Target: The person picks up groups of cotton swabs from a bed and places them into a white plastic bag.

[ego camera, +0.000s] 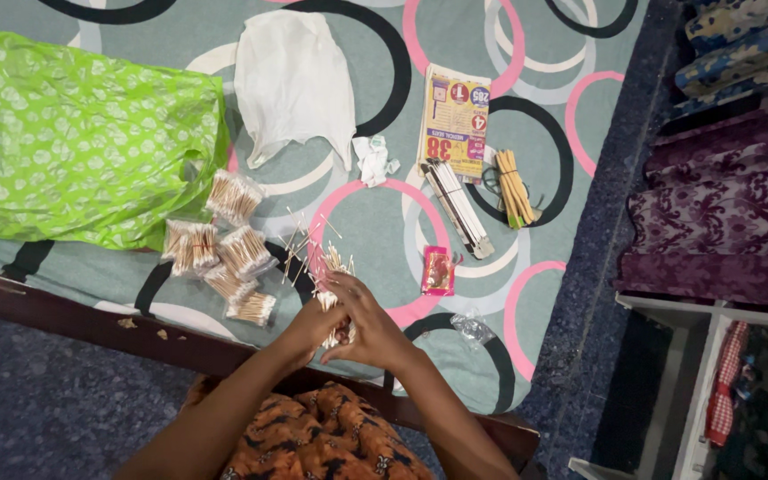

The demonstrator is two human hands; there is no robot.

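Nearest the camera, an orange-and-black patterned garment (331,436) covers the person's lap at the near edge of the bed (91,322), whose dark wooden frame carries a grey sheet (375,227) printed with pink, black and white rings. Both forearms reach over that near edge. Left hand (313,327) and right hand (373,331) meet just past it, fingers curled closed together around a small bunch of cotton swabs (334,307), the sticks standing up between them; how firmly each hand grips cannot be told. Loose swabs (306,238) lie scattered on the sheet just beyond the hands. To the left of these, near the same edge, sit several clear-wrapped swab bundles (224,249), packed close and partly touching. Judged from this layout, the step in hand is gathering and squaring loose sticks into a bundle; the next move would call for even ends and a steady hold. A small pink packet (438,270) and a crumpled clear wrapper (472,328) lie to the right. Further off are a stack of flat sticks (459,209), a tan bundle (515,187) and a printed leaflet (455,120). Toward the far edge lie a white plastic bag (293,80) and, at left, a green patterned bag (73,142).
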